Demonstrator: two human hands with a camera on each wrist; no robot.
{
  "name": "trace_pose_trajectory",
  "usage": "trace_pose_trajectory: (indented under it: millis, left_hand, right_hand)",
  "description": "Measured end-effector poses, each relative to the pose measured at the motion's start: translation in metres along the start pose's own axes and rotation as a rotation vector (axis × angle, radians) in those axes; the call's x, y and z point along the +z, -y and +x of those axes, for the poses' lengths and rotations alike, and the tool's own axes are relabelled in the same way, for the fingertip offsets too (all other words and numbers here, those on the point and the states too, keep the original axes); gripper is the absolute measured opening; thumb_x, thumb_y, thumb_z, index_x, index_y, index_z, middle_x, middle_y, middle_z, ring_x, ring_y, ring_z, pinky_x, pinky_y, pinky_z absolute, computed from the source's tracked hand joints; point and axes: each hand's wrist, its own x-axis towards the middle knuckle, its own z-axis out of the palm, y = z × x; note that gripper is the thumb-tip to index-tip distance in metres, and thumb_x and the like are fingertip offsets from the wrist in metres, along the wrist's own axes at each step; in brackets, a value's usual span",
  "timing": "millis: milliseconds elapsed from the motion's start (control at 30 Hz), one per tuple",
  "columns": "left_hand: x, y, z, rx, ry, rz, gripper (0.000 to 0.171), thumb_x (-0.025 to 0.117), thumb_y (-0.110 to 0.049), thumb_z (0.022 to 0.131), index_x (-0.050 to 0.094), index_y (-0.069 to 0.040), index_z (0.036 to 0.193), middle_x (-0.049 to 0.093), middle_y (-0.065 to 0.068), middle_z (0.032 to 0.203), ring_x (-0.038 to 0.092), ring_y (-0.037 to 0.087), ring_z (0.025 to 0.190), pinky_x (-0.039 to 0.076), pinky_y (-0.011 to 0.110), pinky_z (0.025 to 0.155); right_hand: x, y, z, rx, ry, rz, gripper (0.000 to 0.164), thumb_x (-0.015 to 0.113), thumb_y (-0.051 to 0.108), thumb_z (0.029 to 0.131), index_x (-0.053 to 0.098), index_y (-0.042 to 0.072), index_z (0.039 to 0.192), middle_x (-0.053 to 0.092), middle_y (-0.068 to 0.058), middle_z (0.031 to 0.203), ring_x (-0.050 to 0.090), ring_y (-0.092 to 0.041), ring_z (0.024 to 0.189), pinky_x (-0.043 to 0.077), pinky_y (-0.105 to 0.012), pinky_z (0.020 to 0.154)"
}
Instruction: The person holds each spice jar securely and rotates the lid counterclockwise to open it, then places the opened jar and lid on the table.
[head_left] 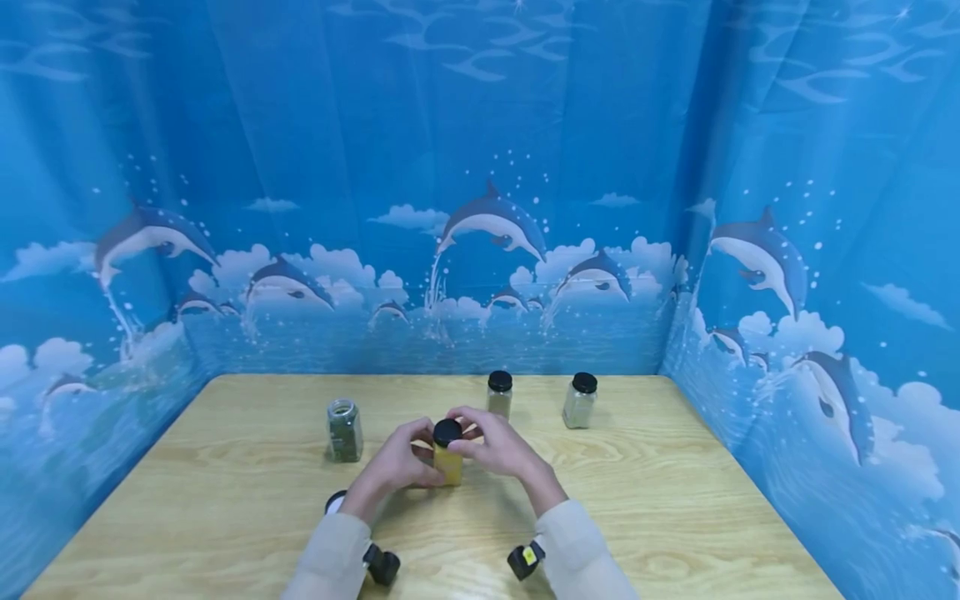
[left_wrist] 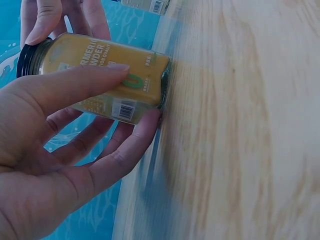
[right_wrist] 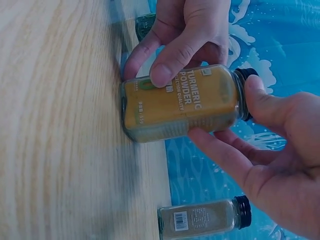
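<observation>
1. Turmeric jar (head_left: 451, 470) upright on the bench (head_left: 645, 517), there between your hands!
2. Your left hand (head_left: 405, 458) grips its lower body, fingers curled round.
3. Your right hand (head_left: 497, 445) has fingers gripping the top, thumb against the cap (head_left: 447, 432).
4. Green jar (head_left: 345, 435), uncapped, off left.

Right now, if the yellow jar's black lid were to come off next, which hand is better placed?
Probably the right hand: it touches the black lid, while the left hand holds the turmeric jar lower down, near its base, well placed to steady it.
</observation>
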Motion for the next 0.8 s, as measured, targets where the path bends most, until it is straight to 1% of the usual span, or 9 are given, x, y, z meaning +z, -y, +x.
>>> trace_pose_trajectory:
  millis: [133,233,367,500,600,633,733,800]
  left_hand:
    - [-0.0001,-0.0002,0.0001,0.005,0.008,-0.005,0.046,0.086,0.011,0.066,0.061,0.0,0.104,0.065,0.019,0.115,0.071,0.037,0.106,0.065,0.044,0.086]
    - [0.0005,-0.0003,0.0005,-0.004,0.005,-0.007,0.047,0.086,0.011,0.066,0.062,0.0,0.104,0.065,0.019,0.116,0.071,0.037,0.107,0.065,0.043,0.084]
    - [0.0008,-0.0004,0.0019,-0.017,-0.003,-0.004,0.047,0.086,0.011,0.066,0.062,-0.001,0.104,0.066,0.018,0.116,0.071,0.037,0.107,0.065,0.042,0.083]
    - [0.0008,0.0005,0.0013,-0.005,-0.001,-0.013,0.046,0.086,0.011,0.065,0.062,0.0,0.103,0.066,0.019,0.115,0.071,0.036,0.106,0.065,0.043,0.085]
    - [0.0013,0.0016,0.0003,0.006,-0.002,-0.021,0.045,0.086,0.01,0.065,0.062,0.0,0.101,0.066,0.018,0.113,0.071,0.034,0.105,0.064,0.043,0.087]
    - [0.0015,0.0019,0.0002,0.009,-0.001,-0.021,0.045,0.086,0.01,0.065,0.062,0.0,0.101,0.066,0.018,0.112,0.071,0.034,0.104,0.064,0.042,0.087]
    - [0.0013,0.0022,0.0005,0.016,0.002,-0.02,0.044,0.086,0.01,0.065,0.062,-0.001,0.1,0.066,0.016,0.11,0.072,0.032,0.104,0.064,0.042,0.088]
    - [0.0009,0.0018,0.0006,0.018,0.004,-0.026,0.044,0.086,0.01,0.065,0.062,-0.001,0.1,0.066,0.016,0.11,0.072,0.032,0.103,0.064,0.041,0.087]
  right_hand:
    - [-0.0015,-0.0014,0.0,-0.037,0.027,0.001,0.04,0.062,0.014,0.103,0.056,0.005,0.142,0.066,-0.017,0.131,0.064,-0.034,0.122,0.056,-0.048,0.105]
    - [-0.002,-0.0029,0.0,-0.064,0.044,0.006,0.041,0.059,0.012,0.104,0.055,0.002,0.144,0.065,-0.019,0.134,0.063,-0.036,0.124,0.055,-0.05,0.106]
    - [-0.0032,-0.003,0.0005,-0.074,0.058,0.009,0.042,0.057,0.01,0.104,0.053,0.001,0.145,0.064,-0.019,0.136,0.062,-0.037,0.124,0.054,-0.052,0.107]
    - [-0.0037,-0.0013,-0.0008,-0.038,0.064,0.016,0.044,0.059,0.012,0.104,0.052,0.004,0.147,0.063,-0.017,0.137,0.063,-0.037,0.124,0.056,-0.05,0.105]
    - [-0.0023,-0.0006,-0.0023,0.011,0.053,0.034,0.048,0.064,0.02,0.102,0.051,0.007,0.146,0.064,-0.016,0.134,0.064,-0.035,0.122,0.058,-0.047,0.101]
    - [-0.0016,-0.0003,-0.0024,0.021,0.044,0.039,0.049,0.066,0.023,0.101,0.051,0.007,0.146,0.064,-0.016,0.132,0.065,-0.034,0.122,0.058,-0.046,0.1]
    - [0.0009,0.0006,-0.0024,0.058,0.01,0.049,0.051,0.07,0.031,0.099,0.05,0.008,0.14,0.065,-0.015,0.128,0.066,-0.032,0.118,0.061,-0.043,0.094]
    - [0.0022,0.0014,-0.0017,0.058,-0.015,0.038,0.049,0.071,0.032,0.098,0.051,0.008,0.135,0.065,-0.015,0.126,0.067,-0.032,0.115,0.061,-0.042,0.093]
